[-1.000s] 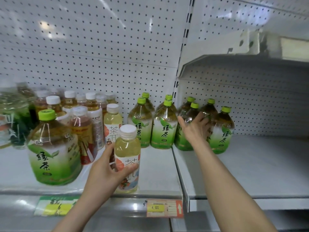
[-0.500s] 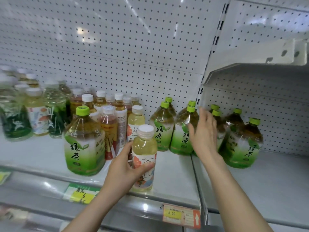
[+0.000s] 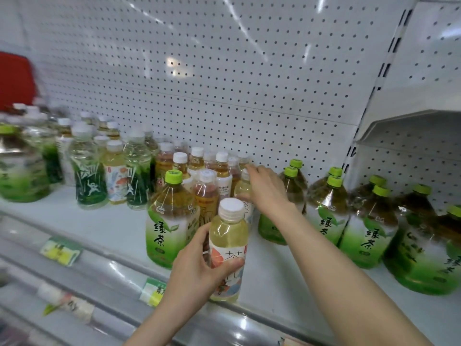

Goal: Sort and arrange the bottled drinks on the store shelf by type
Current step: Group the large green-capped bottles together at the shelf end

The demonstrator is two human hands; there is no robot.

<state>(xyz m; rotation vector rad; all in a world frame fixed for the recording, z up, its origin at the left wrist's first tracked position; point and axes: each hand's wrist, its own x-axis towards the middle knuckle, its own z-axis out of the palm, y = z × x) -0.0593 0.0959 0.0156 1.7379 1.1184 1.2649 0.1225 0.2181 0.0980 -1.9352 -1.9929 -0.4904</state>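
Standing upright, cap up, pale tea bottle in left hand.

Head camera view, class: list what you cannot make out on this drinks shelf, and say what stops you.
- Pale bottle at the right hand: that hand covers it, so a grip cannot be confirmed.
- Label of the white-capped bottle in the left hand: fingers hide its lower part.
- Far-left bottles: motion-blurred, labels unreadable.
- Price tags: blurred and too small.
- Rightmost green tea bottle: cut by the frame edge.
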